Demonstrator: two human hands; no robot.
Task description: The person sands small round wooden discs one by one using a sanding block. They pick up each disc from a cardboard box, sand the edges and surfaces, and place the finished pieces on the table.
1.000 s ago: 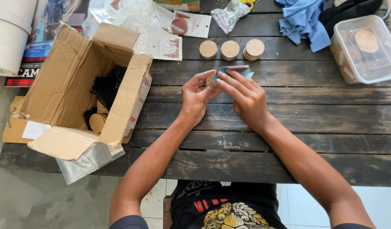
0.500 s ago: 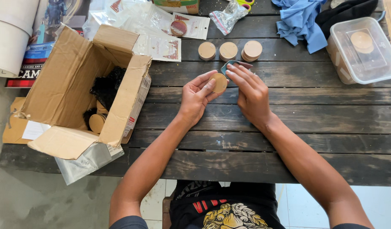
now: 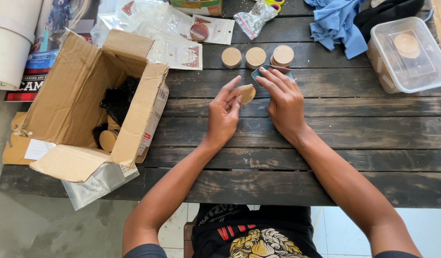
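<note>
The left hand [image 3: 223,112] pinches a small round wooden disc [image 3: 246,93] between thumb and fingertips, holding it just above the table, tilted so its pale, smooth face shows. The right hand [image 3: 285,102] lies just beside it, fingers pressed flat on a folded scrap of sandpaper [image 3: 273,70], grey-blue on one side and reddish brown on the other, which rests on the table beside the disc.

Just beyond the hands stand three short round wooden pieces [image 3: 255,57] in a row, all the same light tan; the rightmost looks like two stacked. Behind them lie clear plastic pouches [image 3: 179,45] with printed labels, glossy and crinkled.

To the left sits an open cardboard box [image 3: 77,95], its flaps creased and torn, holding a black fuzzy bundle and more tan discs. To the right is a clear plastic tub [image 3: 409,55] with a lid and a round wooden piece inside, next to a crumpled blue cloth [image 3: 337,24].

Everything rests on a table [image 3: 301,138] of dark, weathered planks with worn grain and gaps between boards. Below its edge show a grey concrete floor and pale tiles.
</note>
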